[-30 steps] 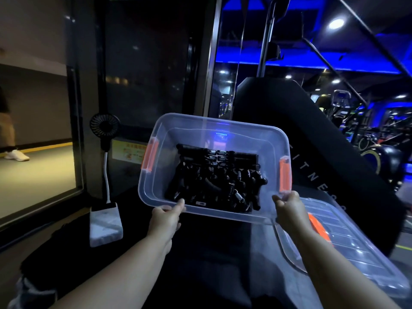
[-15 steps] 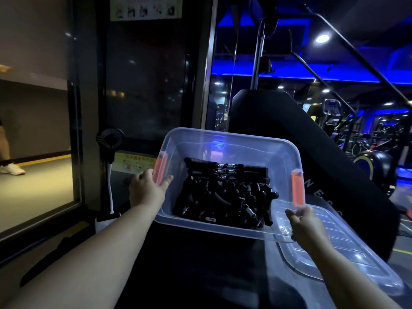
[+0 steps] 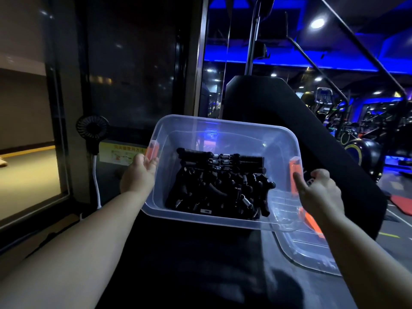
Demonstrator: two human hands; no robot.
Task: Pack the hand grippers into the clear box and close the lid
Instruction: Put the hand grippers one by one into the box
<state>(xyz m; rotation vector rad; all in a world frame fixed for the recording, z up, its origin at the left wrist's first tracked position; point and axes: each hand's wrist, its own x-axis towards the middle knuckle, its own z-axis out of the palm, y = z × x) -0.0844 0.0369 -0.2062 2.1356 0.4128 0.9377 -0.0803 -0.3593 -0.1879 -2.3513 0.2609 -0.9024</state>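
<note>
Since a second ago our hold has moved off the near rim of the box (image 3: 223,124) and out to its short ends, the left grip (image 3: 139,175) first and the right grip (image 3: 318,192) only now.

We see a black padded surface (image 3: 200,268) below everything. Over it we hold the box open and tilted toward us, its long axis running left to right between our grips; whether its base rests on the surface we cannot tell. The lid (image 3: 312,253) lies flat to the right of the box and lower. Its far corner is tucked beneath the box's near right corner, and its long axis runs from there toward the near right. The grippers (image 3: 218,186) sit in a black heap on the box floor, with a neater row along the far side; we see none outside.

Our left grip curls round the left end just below the left latch (image 3: 152,150). Our right grip pinches the right end, one finger laid on the right latch (image 3: 294,175) and the others curled round the outside wall.

We judge the packing done and the lid the remaining step. The lid lies right under our right forearm, so the right grip is the nearer one, and the lid's long axis will need swinging round to match the box.
</note>
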